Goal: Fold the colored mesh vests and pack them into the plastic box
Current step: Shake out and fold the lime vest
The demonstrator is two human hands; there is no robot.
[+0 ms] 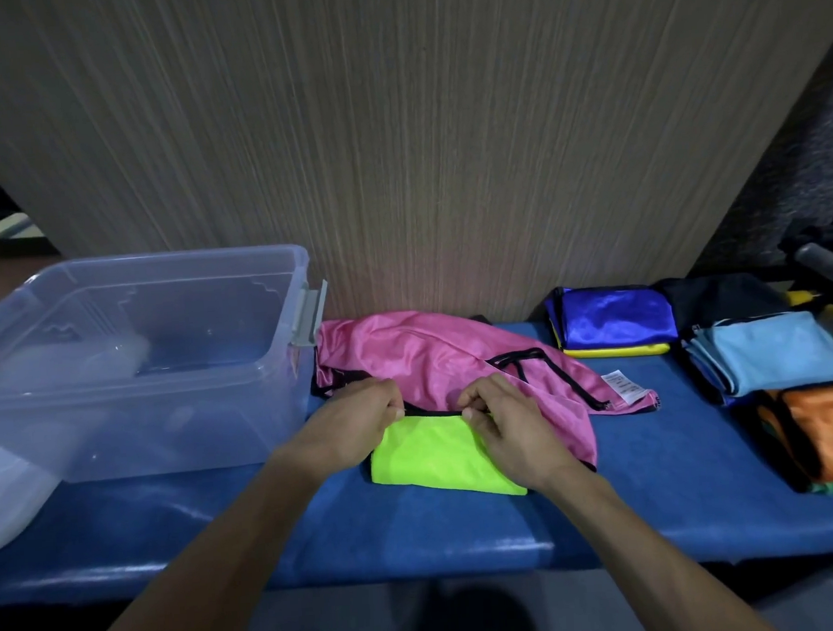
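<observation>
Both hands' grip (355, 417) (502, 419) on pink vest (421, 353) hem, knuckles up.

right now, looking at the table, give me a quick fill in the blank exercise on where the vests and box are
1. Both hands, left and right, pinch the black trim of the ____ vest.
2. The yellow-green vest lies partly under the pink vest and is already ____.
3. The plastic box sits on the ____ side of the blue table.
4. The folded orange vest is the pile ____ to the person on the right.

Missing words: pink; folded; left; nearest
</observation>
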